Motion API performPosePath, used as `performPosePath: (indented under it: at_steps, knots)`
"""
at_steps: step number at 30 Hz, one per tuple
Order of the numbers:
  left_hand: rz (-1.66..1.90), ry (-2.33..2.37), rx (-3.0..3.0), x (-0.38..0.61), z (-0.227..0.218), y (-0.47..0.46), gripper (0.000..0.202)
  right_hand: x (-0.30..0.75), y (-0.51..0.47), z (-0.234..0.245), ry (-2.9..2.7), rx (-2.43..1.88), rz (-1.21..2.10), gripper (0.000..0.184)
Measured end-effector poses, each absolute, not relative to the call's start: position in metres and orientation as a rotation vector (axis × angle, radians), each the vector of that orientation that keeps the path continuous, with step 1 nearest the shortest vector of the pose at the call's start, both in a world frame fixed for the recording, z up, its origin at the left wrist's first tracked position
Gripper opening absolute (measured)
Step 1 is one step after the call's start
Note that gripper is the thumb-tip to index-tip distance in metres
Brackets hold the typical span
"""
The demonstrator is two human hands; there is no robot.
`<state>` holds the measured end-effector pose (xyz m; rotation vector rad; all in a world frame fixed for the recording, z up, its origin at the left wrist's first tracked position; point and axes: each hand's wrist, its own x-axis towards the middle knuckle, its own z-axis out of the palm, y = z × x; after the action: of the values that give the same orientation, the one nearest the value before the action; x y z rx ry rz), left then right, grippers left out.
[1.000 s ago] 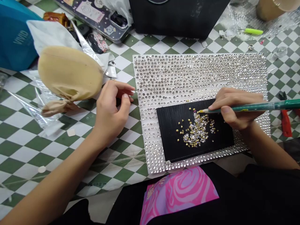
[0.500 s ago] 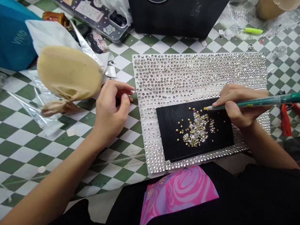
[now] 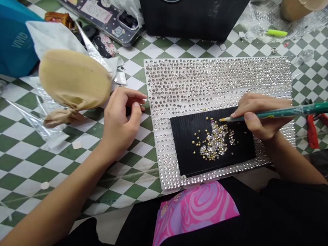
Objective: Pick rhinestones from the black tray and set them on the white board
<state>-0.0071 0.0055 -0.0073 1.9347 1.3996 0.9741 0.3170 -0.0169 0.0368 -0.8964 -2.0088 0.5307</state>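
Note:
A white sheet (image 3: 194,82) covered in rows of rhinestones lies on the green-and-white checked table. A black tray (image 3: 184,150) rests on its lower part, holding a heap of loose rhinestones (image 3: 214,141). My right hand (image 3: 258,116) grips a green picker pencil (image 3: 282,112), whose tip hovers at the top of the heap. My left hand (image 3: 121,119) rests at the sheet's left edge, its curled fingers pinched together near the rim, with nothing visible in them.
A tan cushion-like pad (image 3: 73,78) and clear plastic lie at the left. A blue bag (image 3: 15,37), a phone in a case (image 3: 102,17) and a black box (image 3: 192,17) stand at the back. Red pliers (image 3: 312,130) lie at the right. A pink packet (image 3: 194,208) sits on my lap.
The pencil tip rose a little off the rhinestone heap, then came back down toward it. My left hand has stayed put.

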Motion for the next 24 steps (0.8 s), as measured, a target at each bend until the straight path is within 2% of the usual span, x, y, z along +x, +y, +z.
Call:
performPosePath:
  at_steps: [24]
  knots:
    - [0.957,1.406,1.955,-0.0059,-0.0078,0.005,0.019,0.3162,-0.0191,0.0391,-2.016,-0.942,0.508,0.015]
